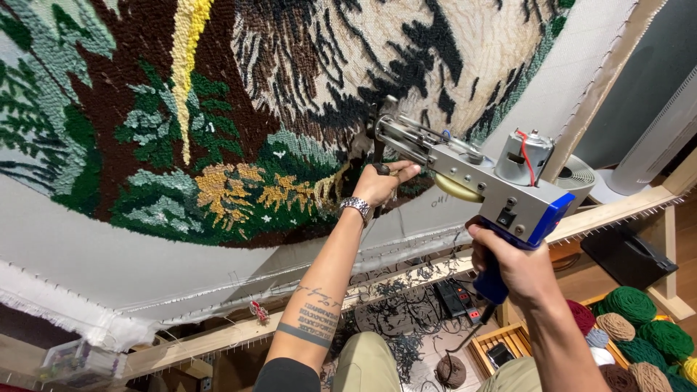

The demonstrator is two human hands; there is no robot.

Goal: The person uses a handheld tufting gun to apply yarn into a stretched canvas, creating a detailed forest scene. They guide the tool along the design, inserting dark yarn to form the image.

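Head view
Tufting gun: a grey metal tool (465, 163) with a blue handle, a round silver motor with a red wire on top and a cream wheel on its side; its long front end lies against the rug, in the dark patch near the picture's middle
Right hand: the right hand (512, 265) is clamped round the blue handle from below, fingers wrapped tight
Left hand: the left hand (381, 183) is closed on the black front grip under the gun's nose, just beside the cloth; a metal watch (356, 207) sits on the wrist and dark tattoo bands on the forearm
Hands together or apart: apart, one at each end of the gun
Rug: a tufted picture (218, 123) in greens, brown, ochre, cream and black, stretched on pale backing cloth (102, 254)
Frame: a wooden frame (610, 210) with rows of small nails holds the cloth
Yarn: balls in green, red, tan and grey (639, 327) lie low on the right, beside a wooden crate (501, 341)
Floor: dark yarn scraps (392, 305) and a black power strip (457, 297)
Hard to make out: the gun's needle tip is lost against the black pile, the front grip is mostly covered by fingers, the rug runs off the top and left edges, and the clear box (72, 363) at lower left is blurred
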